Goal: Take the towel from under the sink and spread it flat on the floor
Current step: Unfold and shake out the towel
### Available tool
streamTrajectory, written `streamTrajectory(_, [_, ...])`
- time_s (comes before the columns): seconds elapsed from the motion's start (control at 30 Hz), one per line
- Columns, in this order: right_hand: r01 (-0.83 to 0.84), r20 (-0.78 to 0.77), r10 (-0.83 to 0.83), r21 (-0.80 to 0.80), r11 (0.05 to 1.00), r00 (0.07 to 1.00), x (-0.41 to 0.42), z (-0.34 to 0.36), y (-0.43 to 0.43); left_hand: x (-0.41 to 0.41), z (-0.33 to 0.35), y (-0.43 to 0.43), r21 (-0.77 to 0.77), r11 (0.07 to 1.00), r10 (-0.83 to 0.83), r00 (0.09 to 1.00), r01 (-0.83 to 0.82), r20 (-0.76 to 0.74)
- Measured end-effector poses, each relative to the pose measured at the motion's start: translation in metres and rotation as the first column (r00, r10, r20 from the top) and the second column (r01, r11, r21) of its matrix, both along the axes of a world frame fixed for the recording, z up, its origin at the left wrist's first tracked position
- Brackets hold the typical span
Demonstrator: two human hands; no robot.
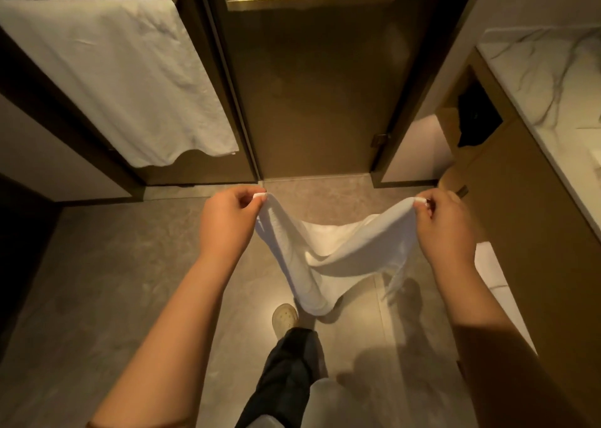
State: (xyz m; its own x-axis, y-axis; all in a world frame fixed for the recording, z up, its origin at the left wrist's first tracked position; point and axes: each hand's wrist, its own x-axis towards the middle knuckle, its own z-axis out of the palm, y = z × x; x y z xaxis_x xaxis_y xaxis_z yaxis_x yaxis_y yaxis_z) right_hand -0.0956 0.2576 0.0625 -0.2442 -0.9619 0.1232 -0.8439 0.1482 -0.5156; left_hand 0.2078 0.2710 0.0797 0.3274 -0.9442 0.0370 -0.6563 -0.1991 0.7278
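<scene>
A white towel [328,249] hangs in the air between my two hands, sagging in the middle above the grey tiled floor [130,281]. My left hand [227,219] pinches its left top corner. My right hand [445,222] pinches the right top corner. The towel's lower folds droop towards my shoe [284,318] and do not lie flat. The sink cabinet [527,232] stands at the right under a marble countertop [546,79].
A larger white towel [113,79] hangs on the glass panel at the left. A dark glass door [309,86] with a brass handle faces me. My dark trouser leg [286,379] stands on the floor below the towel. An open cabinet niche [471,115] is at right.
</scene>
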Motion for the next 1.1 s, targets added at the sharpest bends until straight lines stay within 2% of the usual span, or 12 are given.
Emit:
streamTrajectory(0.1, [0.016, -0.016, -0.016, 0.034, 0.999, 1.000, 0.014, -0.001, -0.045, 0.012, -0.007, -0.045, 0.014, 1.000, -0.004, 0.999, 0.005, -0.040])
streamTrajectory(0.27, [0.061, 0.138, -0.076, 0.104, 0.993, 0.988, 0.027, -0.014, -0.116, 0.029, -0.019, -0.113, 0.032, 0.999, -0.011, 0.998, 0.013, -0.058])
streamTrajectory(0.47, [0.046, 0.176, -0.060, 0.086, 0.995, 0.983, 0.032, -0.033, -0.194, 0.039, -0.034, -0.181, 0.023, 0.999, 0.027, 0.999, -0.026, -0.041])
streamTrajectory(0.57, [-0.006, 0.215, 0.007, -0.004, 1.000, 0.977, 0.031, -0.050, -0.229, 0.036, -0.051, -0.212, 0.016, 0.995, 0.097, 0.994, -0.097, -0.049])
streamTrajectory(0.67, [-0.125, 0.151, 0.120, 0.025, 0.992, 0.981, 0.026, -0.068, -0.271, 0.029, -0.074, -0.245, 0.012, 0.985, 0.173, 0.983, -0.172, -0.068])
streamTrajectory(0.8, [-0.157, 0.320, 0.127, 0.069, 0.985, 0.939, 0.020, -0.103, -0.325, 0.023, -0.114, -0.291, 0.009, 0.965, 0.260, 0.959, -0.261, -0.113])
streamTrajectory(0.9, [-0.202, 0.318, 0.181, 0.035, 0.979, 0.931, 0.013, -0.137, -0.358, 0.021, -0.153, -0.324, 0.009, 0.950, 0.309, 0.940, -0.311, -0.148])
streamTrajectory(1.0, [-0.251, 0.224, 0.255, -0.047, 0.967, 0.941, 0.005, -0.175, -0.388, 0.018, -0.193, -0.351, -0.004, 0.947, 0.317, 0.933, -0.323, -0.172])
streamTrajectory(1.1, [-0.213, 0.225, 0.230, -0.100, 0.972, 0.947, 0.003, -0.209, -0.410, 0.014, -0.229, -0.371, -0.017, 0.948, 0.312, 0.936, -0.319, -0.161])
